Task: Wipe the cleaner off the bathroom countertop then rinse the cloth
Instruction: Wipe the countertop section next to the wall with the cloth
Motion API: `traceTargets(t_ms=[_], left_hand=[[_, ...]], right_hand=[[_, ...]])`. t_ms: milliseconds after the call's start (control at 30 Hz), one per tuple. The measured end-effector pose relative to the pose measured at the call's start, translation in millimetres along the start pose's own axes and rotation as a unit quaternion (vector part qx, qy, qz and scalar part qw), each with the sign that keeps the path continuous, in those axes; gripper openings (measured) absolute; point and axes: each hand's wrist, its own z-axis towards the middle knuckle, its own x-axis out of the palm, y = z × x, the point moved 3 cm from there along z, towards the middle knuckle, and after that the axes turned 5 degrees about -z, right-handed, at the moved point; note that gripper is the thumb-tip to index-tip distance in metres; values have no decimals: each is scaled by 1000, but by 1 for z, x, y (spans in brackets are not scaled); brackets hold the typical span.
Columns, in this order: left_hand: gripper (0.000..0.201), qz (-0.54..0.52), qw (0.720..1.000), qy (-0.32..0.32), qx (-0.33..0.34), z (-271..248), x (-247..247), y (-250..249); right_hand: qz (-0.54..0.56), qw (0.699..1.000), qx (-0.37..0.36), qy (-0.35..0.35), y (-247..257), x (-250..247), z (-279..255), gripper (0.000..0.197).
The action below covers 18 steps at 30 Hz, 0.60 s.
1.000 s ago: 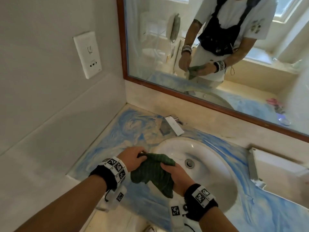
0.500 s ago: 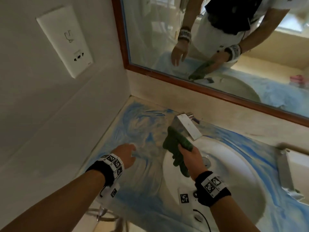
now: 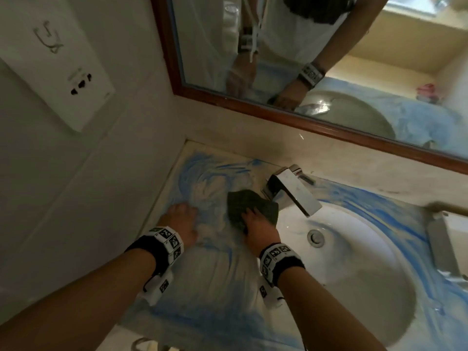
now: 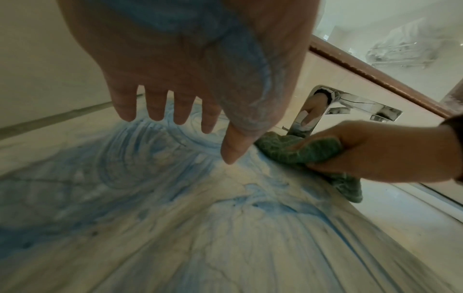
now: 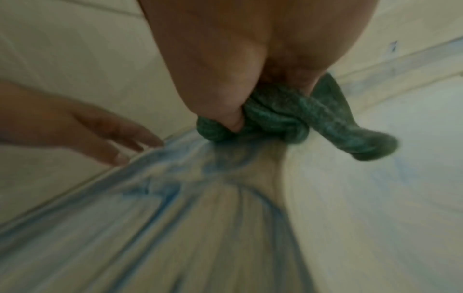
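Left hand (image 3: 182, 222) flat with fingers spread on the blue-smeared countertop (image 3: 212, 274), right hand (image 3: 258, 230) gripping a crumpled dark green ribbed cloth (image 3: 249, 205) pressed on the counter just beside the chrome faucet (image 3: 291, 191) and white basin (image 3: 354, 262).

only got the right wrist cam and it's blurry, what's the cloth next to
Observer: The green cloth sits at the base of the chrome faucet, on the countertop left of the sink basin.
Operator: is the left hand holding anything
Observer: No. The left hand holds nothing; its fingers are straight over the blue smears, and its palm is smeared blue.
Operator: how's the right grip
Observer: The right hand has fingers curled round the bunched cloth.
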Motion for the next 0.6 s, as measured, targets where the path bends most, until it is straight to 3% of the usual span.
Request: traceTargets(t_ms=[333, 600], left_hand=[[94, -14, 999, 39, 5, 14, 8, 16], [107, -19, 999, 46, -2, 13, 19, 19]], right_hand=[[-57, 998, 7, 19, -4, 36, -20, 68], [-57, 998, -8, 16, -3, 11, 33, 67]])
